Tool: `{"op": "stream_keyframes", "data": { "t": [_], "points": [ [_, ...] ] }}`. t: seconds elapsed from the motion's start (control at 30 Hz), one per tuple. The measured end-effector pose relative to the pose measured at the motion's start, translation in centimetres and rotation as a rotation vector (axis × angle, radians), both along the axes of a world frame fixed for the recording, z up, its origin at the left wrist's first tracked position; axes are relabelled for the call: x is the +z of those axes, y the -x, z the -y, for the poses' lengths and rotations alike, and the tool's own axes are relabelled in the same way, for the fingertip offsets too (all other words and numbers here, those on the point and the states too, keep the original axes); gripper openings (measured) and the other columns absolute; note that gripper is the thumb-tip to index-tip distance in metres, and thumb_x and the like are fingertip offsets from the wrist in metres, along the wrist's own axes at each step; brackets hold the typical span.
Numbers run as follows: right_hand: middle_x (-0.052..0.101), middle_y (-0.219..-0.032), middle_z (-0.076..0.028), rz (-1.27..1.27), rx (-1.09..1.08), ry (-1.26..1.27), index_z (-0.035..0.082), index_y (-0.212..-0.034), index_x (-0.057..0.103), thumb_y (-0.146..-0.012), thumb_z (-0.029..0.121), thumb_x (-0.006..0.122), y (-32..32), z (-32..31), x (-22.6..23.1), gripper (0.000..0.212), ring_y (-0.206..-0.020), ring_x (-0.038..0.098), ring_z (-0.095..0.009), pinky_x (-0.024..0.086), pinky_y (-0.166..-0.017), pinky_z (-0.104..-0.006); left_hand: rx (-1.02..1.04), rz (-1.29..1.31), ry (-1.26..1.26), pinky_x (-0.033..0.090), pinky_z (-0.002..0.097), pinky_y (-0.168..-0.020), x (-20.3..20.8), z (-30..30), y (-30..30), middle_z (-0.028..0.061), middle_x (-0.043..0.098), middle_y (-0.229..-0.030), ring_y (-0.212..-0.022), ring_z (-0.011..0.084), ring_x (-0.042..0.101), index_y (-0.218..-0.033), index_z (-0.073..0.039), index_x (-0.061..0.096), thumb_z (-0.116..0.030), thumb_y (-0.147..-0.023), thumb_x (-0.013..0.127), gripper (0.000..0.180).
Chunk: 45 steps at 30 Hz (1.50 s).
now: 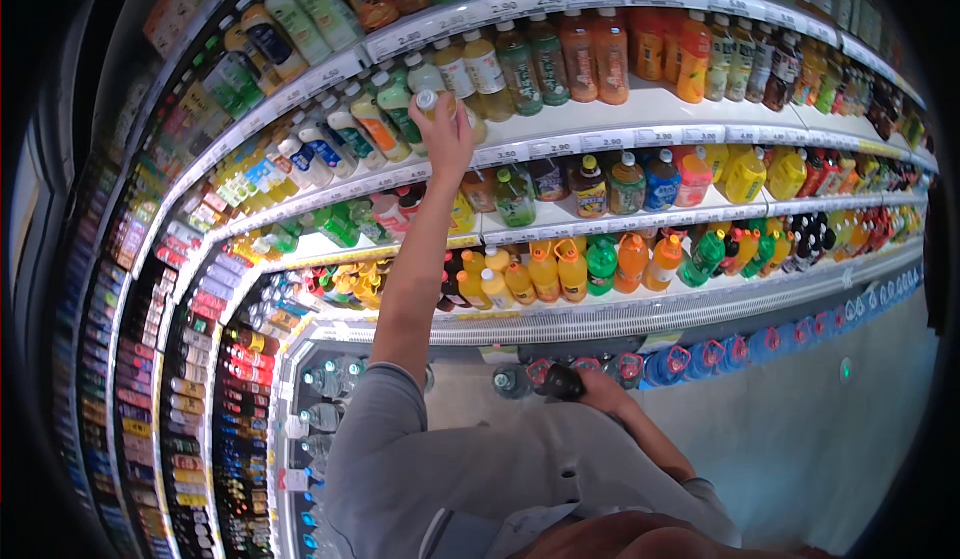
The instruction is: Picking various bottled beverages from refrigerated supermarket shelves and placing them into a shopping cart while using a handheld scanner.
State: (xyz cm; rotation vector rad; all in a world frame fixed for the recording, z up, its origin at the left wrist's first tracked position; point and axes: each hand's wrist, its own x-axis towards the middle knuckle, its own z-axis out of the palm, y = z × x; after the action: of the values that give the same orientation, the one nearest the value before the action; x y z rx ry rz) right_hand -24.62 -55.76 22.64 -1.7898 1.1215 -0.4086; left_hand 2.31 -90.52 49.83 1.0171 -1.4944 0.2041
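Observation:
My left arm stretches up to the second shelf from the top in view. There my left hand [447, 141] is closed around a bottle with a pale cap [427, 101], its cap end showing above the fingers. Most of that bottle's body is hidden by the hand. Beside it stand green-capped bottles [392, 99] on the left and pale-yellow drink bottles [487, 71] on the right. Low in front of my body, my right hand [604, 393] is closed on a dark rounded object [562, 383], whose kind I cannot make out.
Shelf rows of drinks curve around me, with price strips [600, 141] along their edges. Below the hand's shelf stand a green bottle [515, 197] and orange bottles [572, 269]. Large water jugs with handles [708, 354] line the floor at the shelf base. More shelving rises at left.

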Motion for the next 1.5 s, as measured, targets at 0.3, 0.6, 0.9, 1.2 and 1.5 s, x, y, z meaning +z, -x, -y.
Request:
{"op": "stream_keyframes", "data": {
  "t": [0.3, 0.6, 0.9, 1.2, 1.5],
  "points": [
    [0.069, -0.116, -0.025, -0.045, 0.346, -0.049, 0.005, -0.123, 0.065, -0.087, 0.027, 0.069, -4.4, 3.1, 0.0, 0.042, -0.11, 0.066, -0.042, 0.052, -0.093, -0.0467, 0.142, -0.43, 0.044, 0.048, 0.0341, -0.091, -5.3, -13.7, -10.6, 0.0127, 0.062, -0.114, -0.105, 0.0261, 0.06, -0.123, -0.006, 0.064, -0.015, -0.102, 0.061, 0.023],
    [0.071, -0.116, -0.02, -0.021, 0.701, -0.166, 0.006, -0.126, 0.064, -0.085, 0.024, 0.075, -12.2, 4.8, 0.5, 0.046, -0.111, 0.068, -0.035, 0.051, -0.095, -0.0403, -0.555, -1.943, -0.323, 0.057, 0.0463, -0.066, -26.6, -41.8, -17.4, 0.0251, 0.066, -0.112, -0.076, 0.0401, 0.065, -0.123, -0.012, 0.06, -0.058, -0.102, 0.046, 0.052],
    [0.071, -0.119, -0.016, -0.141, 1.17, -0.068, 0.006, -0.136, 0.059, -0.081, 0.021, 0.081, -22.9, 2.5, 3.9, 0.061, -0.112, 0.069, -0.031, 0.051, -0.096, -0.0373, -0.68, -2.127, 0.477, 0.058, 0.0457, -0.074, -33.2, -61.1, -10.9, 0.0269, 0.057, -0.124, -0.085, 0.0369, 0.059, -0.126, -0.017, 0.061, -0.067, -0.097, 0.047, 0.06],
    [0.072, -0.109, -0.016, -0.119, 1.391, -0.193, 0.002, -0.131, 0.06, -0.081, 0.011, 0.079, -29.4, -3.4, 8.0, 0.054, -0.102, 0.069, -0.02, 0.052, -0.091, -0.0342, -0.238, -1.955, 0.385, 0.061, 0.0566, -0.074, -34.9, -66.6, -10.8, 0.0251, 0.065, -0.116, -0.091, 0.0448, 0.07, -0.128, -0.009, 0.058, -0.056, -0.104, 0.04, 0.056],
    [0.072, -0.115, -0.014, -0.18, 1.307, -0.143, 0.003, -0.132, 0.06, -0.081, 0.015, 0.082, -28.8, -3.0, 8.5, 0.057, -0.104, 0.07, -0.024, 0.052, -0.093, -0.0352, 0.004, -2.05, 0.024, 0.061, 0.0372, -0.054, -34.2, -64.0, -13.6, 0.005, 0.068, -0.083, -0.064, 0.02, 0.07, -0.112, -0.012, 0.066, -0.045, -0.104, 0.049, 0.038]
  ]
}}
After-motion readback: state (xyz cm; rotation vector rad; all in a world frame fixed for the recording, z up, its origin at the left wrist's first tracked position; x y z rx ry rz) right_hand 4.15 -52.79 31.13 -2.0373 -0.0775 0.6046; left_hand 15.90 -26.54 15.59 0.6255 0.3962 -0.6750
